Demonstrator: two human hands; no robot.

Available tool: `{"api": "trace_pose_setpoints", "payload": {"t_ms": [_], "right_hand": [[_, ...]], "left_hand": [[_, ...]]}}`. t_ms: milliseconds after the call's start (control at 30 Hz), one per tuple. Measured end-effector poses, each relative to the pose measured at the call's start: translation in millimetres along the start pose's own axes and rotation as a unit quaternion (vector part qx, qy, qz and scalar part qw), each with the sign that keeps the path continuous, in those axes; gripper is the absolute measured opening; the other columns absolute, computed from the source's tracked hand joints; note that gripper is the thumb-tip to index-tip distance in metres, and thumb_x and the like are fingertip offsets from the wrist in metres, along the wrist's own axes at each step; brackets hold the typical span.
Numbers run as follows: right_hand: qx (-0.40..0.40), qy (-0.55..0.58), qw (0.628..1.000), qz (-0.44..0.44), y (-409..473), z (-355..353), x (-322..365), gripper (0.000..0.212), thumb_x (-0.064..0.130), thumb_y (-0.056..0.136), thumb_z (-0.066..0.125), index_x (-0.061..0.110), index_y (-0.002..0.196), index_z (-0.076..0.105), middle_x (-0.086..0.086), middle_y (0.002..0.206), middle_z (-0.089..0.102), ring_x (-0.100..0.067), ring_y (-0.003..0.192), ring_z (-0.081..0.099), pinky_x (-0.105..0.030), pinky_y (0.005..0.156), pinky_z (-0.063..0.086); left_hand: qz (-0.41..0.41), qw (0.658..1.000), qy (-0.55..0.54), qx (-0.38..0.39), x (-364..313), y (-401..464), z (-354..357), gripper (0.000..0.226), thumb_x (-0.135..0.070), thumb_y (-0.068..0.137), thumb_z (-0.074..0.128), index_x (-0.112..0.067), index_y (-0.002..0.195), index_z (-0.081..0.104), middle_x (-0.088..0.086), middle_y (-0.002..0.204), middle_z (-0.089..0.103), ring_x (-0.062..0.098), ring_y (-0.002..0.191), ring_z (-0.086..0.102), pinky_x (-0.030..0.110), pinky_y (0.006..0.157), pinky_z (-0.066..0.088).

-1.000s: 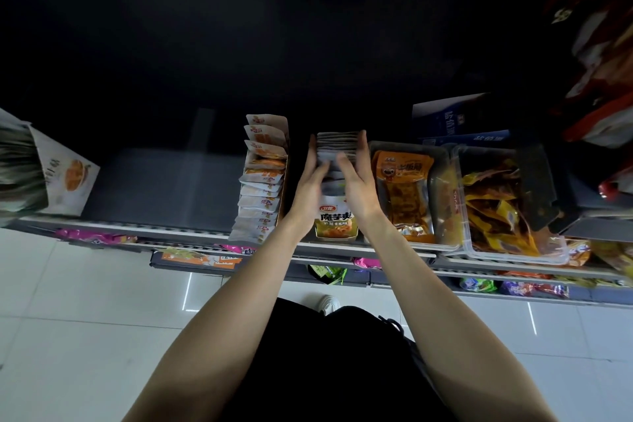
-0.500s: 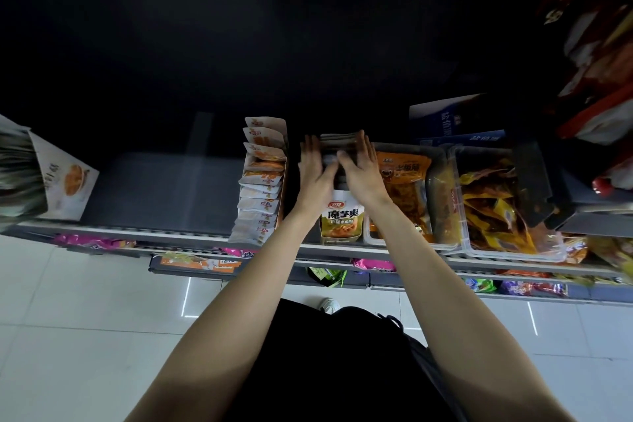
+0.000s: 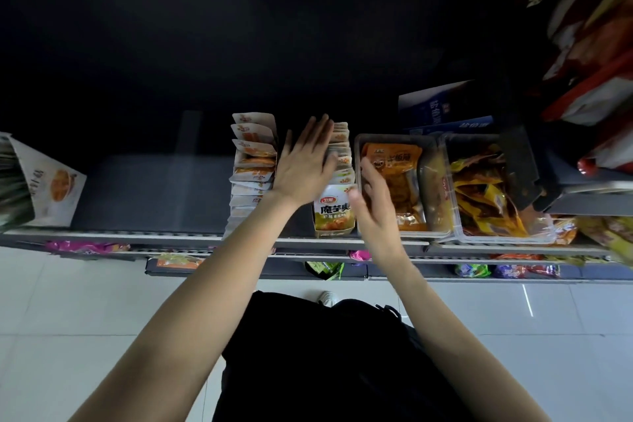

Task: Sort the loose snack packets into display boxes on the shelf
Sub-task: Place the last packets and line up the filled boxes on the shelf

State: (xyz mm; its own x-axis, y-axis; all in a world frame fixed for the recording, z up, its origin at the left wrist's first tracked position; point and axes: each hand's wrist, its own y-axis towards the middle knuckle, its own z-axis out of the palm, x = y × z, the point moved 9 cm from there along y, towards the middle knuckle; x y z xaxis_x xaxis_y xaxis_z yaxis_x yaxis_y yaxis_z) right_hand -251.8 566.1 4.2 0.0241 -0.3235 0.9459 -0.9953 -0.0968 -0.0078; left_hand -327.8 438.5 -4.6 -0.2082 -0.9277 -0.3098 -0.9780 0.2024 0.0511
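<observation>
A narrow display box [image 3: 334,219] with a yellow-green front stands on the shelf [image 3: 144,235], filled with a row of upright white snack packets [image 3: 342,147]. My left hand [image 3: 305,161] lies flat with straight fingers against the left side and top of that row. To the right of the box, my right hand [image 3: 373,195] hovers with relaxed fingers and holds nothing. Left of the box runs a second row of white-and-orange packets [image 3: 253,161].
Right of the box sit a clear tray of orange packets [image 3: 394,181] and a clear tub of yellow packets [image 3: 486,195]. A white bag [image 3: 51,185] stands at far left. Lower shelves carry loose packets [image 3: 85,245]. Red bags [image 3: 589,27] hang at upper right.
Both hands were pressed together on the packet row. Now my left hand has slid further back along the row, and my right hand has lifted off and moved right, toward me.
</observation>
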Motion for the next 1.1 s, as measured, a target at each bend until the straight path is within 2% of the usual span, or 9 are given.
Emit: {"api": "trace_pose_setpoints", "payload": {"t_ms": [133,267,367,500,633,733,833,1000,1100], "right_hand": [[0.019,-0.249,0.959,-0.133,-2,12,-2,0.069,0.034,0.083,0.07,0.018,0.141,0.036,-0.009,0.148,0.032,-0.026,0.131,0.039,-0.031,0.093,0.049],[0.001,-0.321,0.935,-0.15,17,11,6,0.068,0.024,0.075,0.079,0.025,0.129,0.038,-0.009,0.141,0.042,-0.027,0.107,0.059,-0.032,0.059,0.057],[0.051,-0.334,0.93,-0.145,19,22,-3,0.086,0.014,0.071,0.081,0.026,0.139,0.029,-0.01,0.151,0.028,-0.03,0.117,0.055,-0.034,0.062,0.059],[0.057,-0.312,0.937,-0.143,14,12,-9,0.1,0.011,0.076,0.077,0.026,0.15,0.012,-0.007,0.156,0.019,-0.027,0.129,0.045,-0.033,0.076,0.058],[-0.036,-0.198,0.979,-0.04,18,-14,-14,0.078,0.03,0.084,0.07,0.012,0.146,0.027,-0.011,0.132,0.052,-0.011,0.1,0.058,-0.028,0.078,0.054],[-0.037,-0.242,0.969,-0.028,21,-13,-17,0.056,0.042,0.085,0.066,0.011,0.129,0.05,-0.007,0.106,0.068,-0.019,0.086,0.068,-0.037,0.071,0.058],[-0.026,-0.268,0.962,-0.054,22,-7,-13,0.048,0.03,0.088,0.066,0.008,0.128,0.054,-0.01,0.111,0.064,-0.024,0.089,0.067,-0.034,0.074,0.056],[0.078,-0.179,0.981,0.008,10,19,-29,0.078,0.009,0.087,0.064,0.006,0.15,0.017,-0.01,0.151,0.029,-0.023,0.139,0.027,-0.026,0.109,0.027],[0.086,-0.061,0.992,0.069,9,26,-37,0.084,-0.003,0.084,0.06,0.014,0.151,0.012,-0.004,0.148,0.039,-0.016,0.133,0.04,-0.031,0.108,0.038]], "left_hand": [[0.005,1.0,-0.028,0.014,1,5,3,0.056,-0.041,0.102,0.026,-0.019,0.151,0.011,-0.001,0.159,0.008,0.014,0.146,0.0,0.045,0.119,0.003],[-0.017,0.969,-0.245,-0.029,4,-7,-18,0.051,-0.035,0.1,0.038,-0.019,0.147,0.027,0.001,0.156,0.02,0.016,0.146,0.008,0.05,0.118,0.01],[-0.009,0.97,-0.239,-0.045,-4,-27,-28,0.054,-0.035,0.098,0.04,-0.021,0.148,0.025,-0.001,0.157,0.017,0.011,0.145,0.004,0.045,0.119,0.004],[0.04,0.998,-0.012,0.056,-12,-40,10,0.072,-0.048,0.098,0.035,-0.023,0.148,-0.009,-0.004,0.157,-0.011,0.006,0.139,-0.018,0.047,0.117,-0.005],[-0.008,0.997,-0.07,-0.029,1,-45,0,0.086,-0.052,0.09,0.05,-0.017,0.15,-0.002,0.002,0.158,-0.006,0.015,0.144,-0.008,0.043,0.118,0.0],[-0.128,0.957,-0.257,-0.039,7,-61,7,0.087,-0.038,0.089,0.06,-0.012,0.151,0.005,0.004,0.159,0.005,0.015,0.145,0.007,0.019,0.113,0.006],[-0.212,0.896,-0.389,-0.006,-9,-83,31,0.074,-0.037,0.094,0.052,-0.018,0.152,0.01,-0.001,0.157,0.019,0.01,0.143,0.018,0.031,0.118,0.016],[-0.246,0.808,-0.536,-0.014,-18,-93,44,0.071,-0.028,0.089,0.055,-0.027,0.149,0.017,-0.009,0.152,0.03,0.003,0.139,0.027,0.039,0.116,0.023],[-0.227,0.773,-0.592,-0.015,-27,-88,37,0.068,-0.001,0.093,0.048,-0.026,0.147,0.015,-0.016,0.143,0.037,-0.017,0.12,0.04,0.013,0.103,0.036]]}}
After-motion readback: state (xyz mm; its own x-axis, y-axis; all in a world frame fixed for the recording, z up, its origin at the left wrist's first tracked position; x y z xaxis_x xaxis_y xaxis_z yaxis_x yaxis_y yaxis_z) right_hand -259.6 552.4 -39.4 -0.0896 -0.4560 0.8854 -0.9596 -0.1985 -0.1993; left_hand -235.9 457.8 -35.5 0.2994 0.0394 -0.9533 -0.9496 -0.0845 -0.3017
